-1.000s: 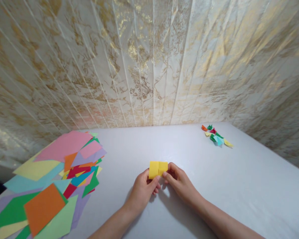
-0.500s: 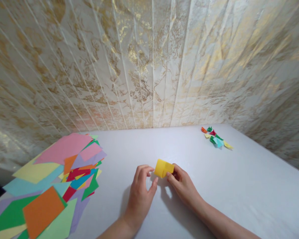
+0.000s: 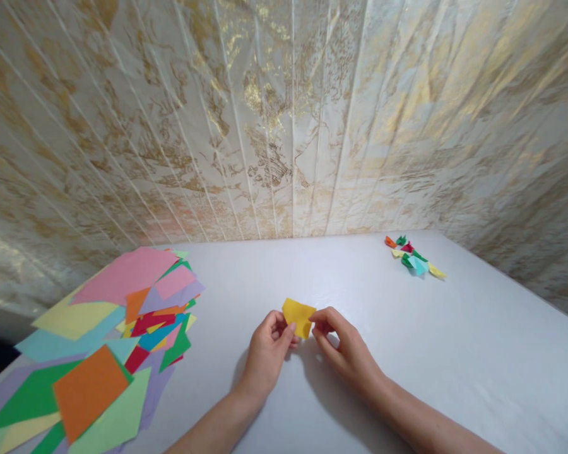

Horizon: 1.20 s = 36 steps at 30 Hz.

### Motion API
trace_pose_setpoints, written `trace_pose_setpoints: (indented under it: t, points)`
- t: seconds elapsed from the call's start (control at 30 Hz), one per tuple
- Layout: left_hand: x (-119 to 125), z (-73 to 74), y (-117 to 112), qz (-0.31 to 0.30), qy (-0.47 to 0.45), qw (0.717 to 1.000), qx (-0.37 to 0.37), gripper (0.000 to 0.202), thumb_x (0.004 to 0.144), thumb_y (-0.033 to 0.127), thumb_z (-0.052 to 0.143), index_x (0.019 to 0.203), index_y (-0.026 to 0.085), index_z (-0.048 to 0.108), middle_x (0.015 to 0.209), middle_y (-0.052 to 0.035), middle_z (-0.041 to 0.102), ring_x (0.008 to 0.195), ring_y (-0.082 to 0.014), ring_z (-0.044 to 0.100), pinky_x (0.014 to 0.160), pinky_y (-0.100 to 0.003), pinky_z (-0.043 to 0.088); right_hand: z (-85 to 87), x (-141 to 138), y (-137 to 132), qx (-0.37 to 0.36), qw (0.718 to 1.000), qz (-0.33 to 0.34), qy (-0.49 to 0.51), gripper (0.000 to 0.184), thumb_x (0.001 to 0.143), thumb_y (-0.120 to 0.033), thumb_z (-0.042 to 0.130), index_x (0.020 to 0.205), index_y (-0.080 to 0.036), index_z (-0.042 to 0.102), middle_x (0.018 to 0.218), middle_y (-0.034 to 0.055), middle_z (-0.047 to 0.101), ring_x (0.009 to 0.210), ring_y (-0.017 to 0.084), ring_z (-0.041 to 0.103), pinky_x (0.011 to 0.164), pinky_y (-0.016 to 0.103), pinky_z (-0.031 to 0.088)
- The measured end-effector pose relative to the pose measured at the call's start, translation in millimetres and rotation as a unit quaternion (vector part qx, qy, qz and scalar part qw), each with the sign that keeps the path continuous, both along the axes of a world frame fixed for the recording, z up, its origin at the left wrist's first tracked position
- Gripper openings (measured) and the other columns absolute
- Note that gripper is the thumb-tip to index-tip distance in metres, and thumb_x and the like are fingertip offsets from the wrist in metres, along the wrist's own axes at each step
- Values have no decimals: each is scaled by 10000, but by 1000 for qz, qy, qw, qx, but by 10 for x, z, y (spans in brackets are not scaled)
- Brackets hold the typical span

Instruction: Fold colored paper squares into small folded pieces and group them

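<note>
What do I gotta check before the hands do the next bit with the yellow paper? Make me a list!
1. Left hand holding the yellow paper: ok, thumb on the front.
2. Right hand gripping it too: cannot tell; fingertips are at its right edge.
3. Paper's layers lined up: cannot tell, too small.
4. Pile of colored sheets out of the way: ok, off to the left.
5. Little folded pieces clear of both hands: ok, far right.
</note>
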<state>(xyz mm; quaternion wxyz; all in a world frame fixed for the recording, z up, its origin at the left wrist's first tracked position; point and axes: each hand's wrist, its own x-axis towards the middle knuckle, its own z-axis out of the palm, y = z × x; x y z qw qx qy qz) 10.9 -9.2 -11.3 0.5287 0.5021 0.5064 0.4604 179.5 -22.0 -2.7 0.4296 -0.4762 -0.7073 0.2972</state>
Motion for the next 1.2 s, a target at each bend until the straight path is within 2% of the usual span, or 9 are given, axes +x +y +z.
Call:
trace_pose_setpoints:
  t: [0.13, 0.2, 0.3, 0.4, 0.57, 0.67, 0.8, 0.9, 1.2]
  points:
    - [-35, 55, 23, -6, -37, 999, -31, 384, 763, 539, 668, 716, 191, 512, 650, 4, 641, 570, -123, 584, 568, -234, 462, -80, 29, 19, 7, 999, 29, -37, 329, 876, -159, 478, 1191, -231, 545, 794, -6, 598, 679, 144, 569, 654, 267, 467]
    - [-48, 95, 14, -27, -51, 997, -50, 413, 760, 566, 669, 711, 180, 529, 653, -6, 652, 550, -108, 564, 558, -225, 450, -83, 28, 15, 19, 997, 60, -37, 389, 874, -121, 456, 1235, -242, 533, 859, 10, 623, 704, 141, 582, 661, 262, 466]
    - [-55, 133, -1, -79, -56, 992, -79, 447, 753, 594, 669, 712, 165, 550, 652, -12, 656, 522, -93, 542, 542, -217, 436, -42, 28, 8, 37, 996, 73, -18, 336, 866, -81, 438, 1128, -234, 583, 930, 33, 634, 748, 143, 590, 683, 265, 464]
    - [-53, 144, -7, -124, -38, 988, -84, 477, 752, 620, 652, 714, 151, 576, 636, -15, 646, 510, -96, 542, 532, -221, 432, 0, 37, 13, 28, 997, 70, 4, 216, 860, -87, 471, 964, -219, 606, 858, 18, 606, 750, 146, 574, 702, 273, 457]
    - [-47, 150, -4, -135, -29, 988, -75, 483, 765, 629, 617, 730, 149, 584, 641, -13, 635, 522, -103, 551, 528, -225, 433, -5, 32, 36, -36, 996, 66, 49, 126, 840, -127, 530, 877, -210, 617, 817, -1, 578, 739, 141, 548, 700, 269, 436]
    - [-41, 143, -4, -133, -20, 989, -65, 469, 781, 614, 604, 717, 150, 580, 629, -10, 623, 520, -101, 545, 531, -227, 433, -23, 13, 49, -85, 989, 74, 99, 53, 872, -210, 563, 833, -198, 597, 805, 0, 584, 729, 141, 550, 692, 272, 428]
    - [-26, 112, -13, -131, -7, 990, -59, 468, 795, 612, 587, 718, 150, 584, 632, -17, 626, 513, -101, 539, 531, -231, 433, -53, -10, 67, -158, 963, 93, 197, 226, 899, -377, 598, 790, -197, 517, 729, -10, 602, 686, 140, 549, 664, 274, 416]
    - [-15, 91, -26, -131, 2, 990, -57, 464, 803, 612, 578, 709, 158, 571, 620, -14, 623, 504, -102, 534, 532, -235, 438, -88, -19, 81, -175, 957, 74, 220, 294, 876, -447, 628, 782, -197, 504, 718, -9, 610, 667, 137, 536, 639, 270, 398]
    - [-2, 65, -53, -135, 20, 989, -51, 490, 810, 648, 558, 695, 172, 543, 628, -14, 624, 510, -107, 536, 533, -242, 441, -130, -46, 86, -178, 961, 33, 211, 292, 848, -438, 632, 770, -214, 462, 690, -16, 604, 643, 147, 548, 609, 270, 401]
